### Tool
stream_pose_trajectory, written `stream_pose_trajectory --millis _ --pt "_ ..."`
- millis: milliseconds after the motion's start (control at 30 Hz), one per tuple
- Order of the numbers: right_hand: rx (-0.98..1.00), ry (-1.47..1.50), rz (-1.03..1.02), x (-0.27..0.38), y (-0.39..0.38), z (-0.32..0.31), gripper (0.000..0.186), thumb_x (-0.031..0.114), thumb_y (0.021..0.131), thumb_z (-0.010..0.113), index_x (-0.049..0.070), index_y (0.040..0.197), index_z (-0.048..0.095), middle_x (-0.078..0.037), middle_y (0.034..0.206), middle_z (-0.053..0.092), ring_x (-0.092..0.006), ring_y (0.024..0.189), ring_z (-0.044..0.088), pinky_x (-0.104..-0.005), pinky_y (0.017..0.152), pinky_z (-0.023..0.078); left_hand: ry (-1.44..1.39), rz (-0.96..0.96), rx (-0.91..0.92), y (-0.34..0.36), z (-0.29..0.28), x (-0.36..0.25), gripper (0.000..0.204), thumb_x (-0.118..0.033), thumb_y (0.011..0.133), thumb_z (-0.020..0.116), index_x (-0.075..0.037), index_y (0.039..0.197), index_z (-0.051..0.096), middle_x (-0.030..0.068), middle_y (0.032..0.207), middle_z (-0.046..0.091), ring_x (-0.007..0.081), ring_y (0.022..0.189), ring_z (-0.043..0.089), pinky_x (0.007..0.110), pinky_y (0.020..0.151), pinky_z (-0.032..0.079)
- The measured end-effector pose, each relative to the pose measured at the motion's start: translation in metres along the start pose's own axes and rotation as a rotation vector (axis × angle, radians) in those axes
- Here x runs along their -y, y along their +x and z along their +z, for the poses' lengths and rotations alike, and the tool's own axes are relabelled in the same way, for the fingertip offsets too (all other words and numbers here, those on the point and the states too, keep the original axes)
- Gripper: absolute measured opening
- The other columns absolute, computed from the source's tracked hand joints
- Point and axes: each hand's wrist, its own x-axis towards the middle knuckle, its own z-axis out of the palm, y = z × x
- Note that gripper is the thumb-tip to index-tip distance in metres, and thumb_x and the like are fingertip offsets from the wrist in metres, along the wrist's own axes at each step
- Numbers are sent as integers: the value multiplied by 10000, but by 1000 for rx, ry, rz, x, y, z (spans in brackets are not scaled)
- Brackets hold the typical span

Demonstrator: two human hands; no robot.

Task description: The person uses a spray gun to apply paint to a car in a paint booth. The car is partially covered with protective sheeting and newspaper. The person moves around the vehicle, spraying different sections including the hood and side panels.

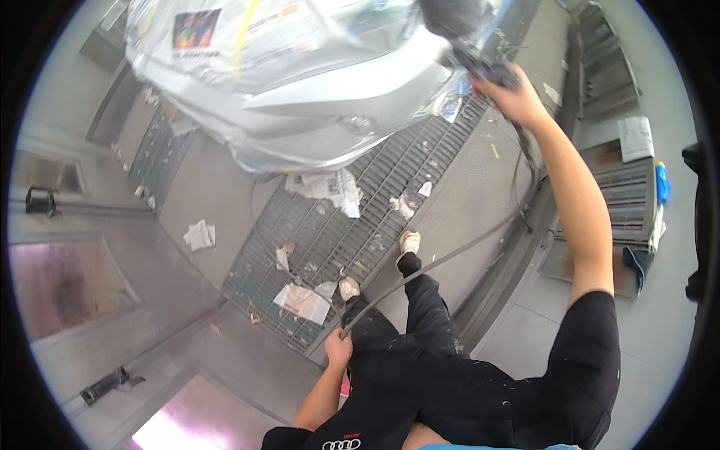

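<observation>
My right hand (517,99) is raised at the upper right, its fingers wrapped round a dark spray gun (480,63) with a dark cup on top. The gun is close to the right end of a silver-grey car bumper (322,112). Plastic film and newspaper (277,37) cover the car body above the bumper. Low by my left hip, my left hand (339,348) is closed round a grey hose (420,271). The hose runs across my legs toward the right side, and another stretch hangs below the gun. The trigger fingers are partly hidden.
Under my shoes lies a metal floor grating (274,225) littered with paper scraps (304,301) and crumpled newspaper (334,189). At the right, a slatted rack (615,199) stands by the wall, with a blue bottle (663,183). Wall panels with windows (71,285) stand at the left.
</observation>
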Motion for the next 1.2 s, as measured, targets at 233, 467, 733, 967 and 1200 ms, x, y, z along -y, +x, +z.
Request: stream_pose_trajectory --millis 233,467,733,967,1200 --pt "-11 427 311 -15 -194 54 155 133 926 642 58 1038 719 38 747 643 -37 527 462 -240 483 375 462 -335 194 -35 -39 107 464 -393 948 574 30 1090 704 284 1101 702 438 1085 661 508 946 517" --pt "-302 681 483 -94 -266 75 71 91 960 667 20 959 670 -23 814 678 -44 529 489 -227 481 380 641 -505 479 -23 -47 94 558 -441 903 592 6 1221 695 255 1264 657 408 1191 633 460 1026 502" --pt "-360 1008 368 -207 -250 -47 281 193 1017 635 74 1252 537 -51 1056 633 -130 997 607 -219 535 420 158 -584 790 -50 75 -27 408 -393 902 627 -35 1083 705 214 1057 702 390 973 688 466 854 566" --pt "-455 1117 232 -266 -202 -170 329 220 1018 641 36 1262 519 -67 993 611 -148 921 588 -196 480 384 -18 -701 690 -20 124 -202 282 -326 912 605 -66 997 675 163 1004 691 348 881 694 467 763 594" --pt "-491 1083 141 -370 -82 -253 328 215 1012 650 38 1260 529 -61 986 613 -167 934 605 -196 462 380 -50 -731 547 77 204 -331 173 -258 922 583 -97 912 644 112 951 681 306 789 699 469 672 621"
